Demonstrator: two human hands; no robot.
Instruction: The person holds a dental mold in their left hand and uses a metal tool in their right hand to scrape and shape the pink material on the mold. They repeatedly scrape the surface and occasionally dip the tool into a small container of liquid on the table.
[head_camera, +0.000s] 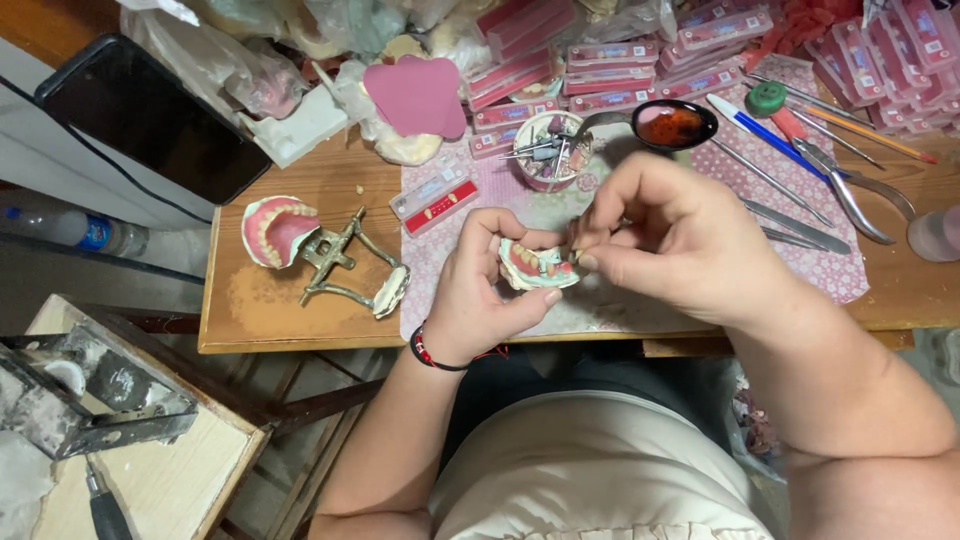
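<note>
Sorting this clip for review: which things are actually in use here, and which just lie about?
In use: left hand holding denture model; right hand pinching at its teeth.

Lying about: articulator with pink denture, bur cup, spoon, pliers, tooth boxes, phone.

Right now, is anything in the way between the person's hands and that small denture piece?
Nothing visible. The left hand already cradles the denture piece, and the right hand pinches at its edge with fingertips touching it.
</note>
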